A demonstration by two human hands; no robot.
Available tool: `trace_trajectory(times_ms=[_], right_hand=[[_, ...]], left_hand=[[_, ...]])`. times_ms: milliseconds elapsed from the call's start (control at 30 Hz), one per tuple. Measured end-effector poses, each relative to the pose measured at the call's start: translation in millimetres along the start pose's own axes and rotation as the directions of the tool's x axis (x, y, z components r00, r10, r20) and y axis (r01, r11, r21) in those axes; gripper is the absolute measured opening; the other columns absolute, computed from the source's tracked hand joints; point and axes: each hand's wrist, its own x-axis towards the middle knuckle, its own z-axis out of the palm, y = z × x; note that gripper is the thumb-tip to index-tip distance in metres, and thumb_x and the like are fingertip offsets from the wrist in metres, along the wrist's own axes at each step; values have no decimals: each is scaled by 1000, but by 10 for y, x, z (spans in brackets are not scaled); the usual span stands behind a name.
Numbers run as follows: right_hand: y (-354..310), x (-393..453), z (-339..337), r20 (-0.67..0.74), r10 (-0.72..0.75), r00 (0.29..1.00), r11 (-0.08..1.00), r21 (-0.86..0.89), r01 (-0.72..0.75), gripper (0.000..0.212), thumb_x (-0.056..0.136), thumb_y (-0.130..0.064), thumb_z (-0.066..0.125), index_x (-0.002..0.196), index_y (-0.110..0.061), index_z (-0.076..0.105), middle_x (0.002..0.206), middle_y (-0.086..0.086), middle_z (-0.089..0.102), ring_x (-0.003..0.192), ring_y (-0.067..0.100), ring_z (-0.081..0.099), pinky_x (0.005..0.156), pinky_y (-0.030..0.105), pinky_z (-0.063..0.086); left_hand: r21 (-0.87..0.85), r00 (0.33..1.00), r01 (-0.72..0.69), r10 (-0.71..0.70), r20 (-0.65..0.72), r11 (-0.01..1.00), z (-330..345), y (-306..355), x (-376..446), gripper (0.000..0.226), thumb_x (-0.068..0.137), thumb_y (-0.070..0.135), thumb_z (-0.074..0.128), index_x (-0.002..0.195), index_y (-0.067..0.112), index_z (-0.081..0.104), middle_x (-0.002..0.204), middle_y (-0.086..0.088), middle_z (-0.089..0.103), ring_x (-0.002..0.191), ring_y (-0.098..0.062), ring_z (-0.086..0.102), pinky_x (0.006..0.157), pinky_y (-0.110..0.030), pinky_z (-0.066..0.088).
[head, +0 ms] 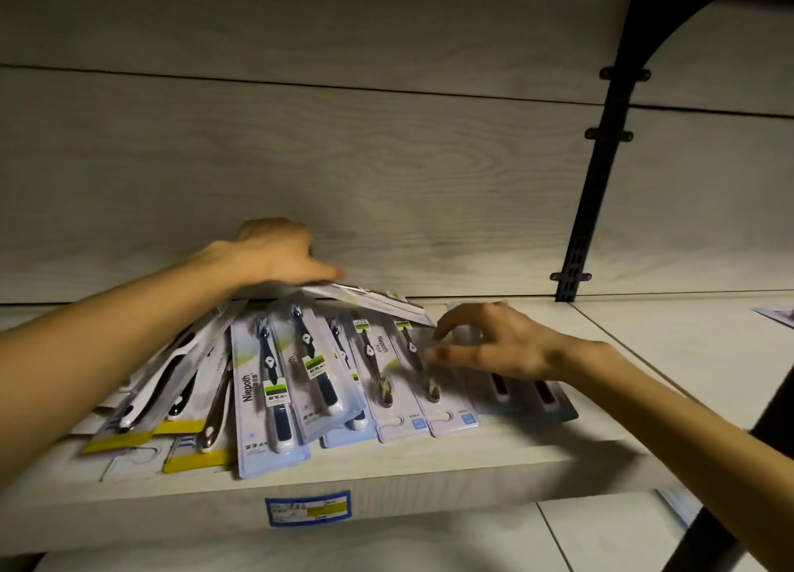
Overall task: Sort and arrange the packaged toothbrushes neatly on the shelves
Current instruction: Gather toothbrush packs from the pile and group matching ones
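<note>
Shelf (386,481), pale wood-grain, carrying a fanned, overlapping spread of packaged toothbrushes. Yellow-edged packs (142,404) at left, lying askew; light-blue Niepoth packs (266,395) at centre, handles toward the front edge; two packs with bristle ends forward (408,382) just right of these; a darker twin pack (520,395) at far right. Left hand (275,253) at the back of the shelf, holding a raised pack (369,303) tilted above the row; its fingers are blurred. Right hand (494,348) over the right-hand packs, fingers curled, fingertips (434,352) touching a pack; whether it pinches is unclear. Blue-bordered price label (307,508) on the shelf's front face. Black bracket upright (601,150) on the back panel.
</note>
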Motion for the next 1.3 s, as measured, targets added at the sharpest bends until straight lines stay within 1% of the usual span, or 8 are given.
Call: trace_trajectory(times_ms=[133,300,433,567,700,933,1100,1300], right_hand=[[-110,-36,46,86,16,996,992,-122,-5,66,61,-96,50,86,-36,65,85,-17,64,83,8,62,79,33,49],[-46,-118,7,41,-31,999,995,-95,35,49,72,-76,56,87,-31,70,87,-13,69,80,5,62,77,35,54],[23,-247,35,-5,-57,998,981,-185,55,61,66,-89,52,84,-33,65,82,-14,65,75,5,57,63,23,41],[59,-347,51,-55,-65,996,983,-176,55,41,83,-69,56,90,-30,65,88,-10,64,83,11,50,69,24,29],[69,-456,14,-129,0,992,997,-77,-11,25,86,-52,61,89,-28,66,82,-14,61,80,12,55,62,18,40],[183,-475,-413,-270,103,957,962,271,-27,28,84,-51,64,88,-25,72,82,-9,74,76,11,69,72,38,58],[592,-232,-660,-151,260,954,684,726,-71,15,94,-23,65,100,-16,76,106,-2,76,104,17,70,80,31,59],[863,-39,-676,-67,285,956,347,937,-37,45,91,0,64,133,-13,57,114,17,72,94,25,71,76,30,61]], left_hand=[[47,998,-33,30,55,998,-21,142,-46,83,65,95,48,61,13,55,60,4,56,56,-15,53,50,-25,34],[12,997,-72,72,28,997,-89,270,-59,83,64,95,49,53,13,48,48,5,48,48,-17,47,47,-26,32],[-26,994,-108,107,-14,994,-168,297,-41,82,63,95,51,55,13,52,48,5,50,48,-18,49,47,-27,33],[-41,991,-115,113,-67,992,-332,255,38,69,64,89,58,67,21,66,62,7,65,62,-15,61,53,-27,42],[-79,967,-178,160,-198,981,-539,187,103,50,73,77,65,79,27,66,78,10,64,70,-11,57,61,-28,44],[-82,871,-369,314,-378,926,-1093,-167,299,30,84,48,72,92,19,71,89,-2,64,88,-25,57,76,-39,47],[-145,853,-475,412,-321,868,-788,-19,318,24,89,25,74,99,4,73,92,-10,59,100,-33,53,84,-40,46],[-167,825,-515,433,-364,841,-569,229,364,22,87,20,74,91,-1,73,84,-8,54,86,-32,56,74,-41,47]])
